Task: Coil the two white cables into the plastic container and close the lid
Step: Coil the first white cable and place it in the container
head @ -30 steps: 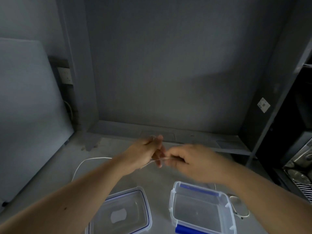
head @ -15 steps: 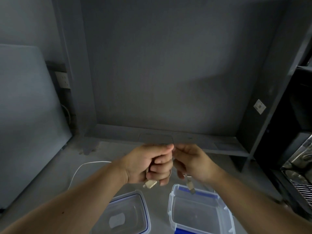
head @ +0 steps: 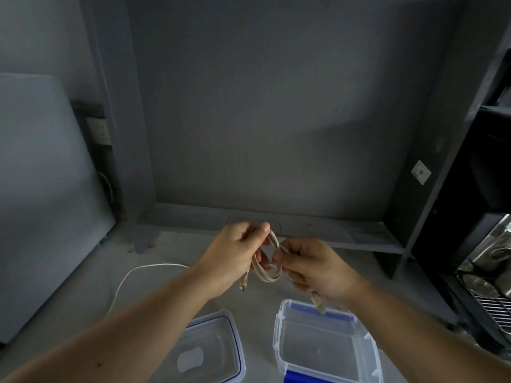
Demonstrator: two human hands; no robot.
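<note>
Both hands hold one white cable (head: 266,273) in the air above the grey floor, folded into a small loop. My left hand (head: 235,257) pinches the top of the loop, and one plug hangs below it. My right hand (head: 312,268) grips the loop's right side, with the other plug dangling under it over the container. The clear plastic container (head: 325,345) with blue clips stands open below my right hand. Its clear lid (head: 211,349) lies flat to the left of it. A second white cable (head: 132,275) lies in a curve on the floor at the left.
A grey alcove wall rises behind, with a low ledge (head: 359,239) along its foot. A pale panel (head: 41,189) leans at the left beside a wall socket (head: 101,131). A dark shelf unit with metal ware (head: 486,266) stands at the right.
The hands had been close together with the cable bunched in the left fist. They have drawn slightly apart, and the cable now shows as an open loop between them.
</note>
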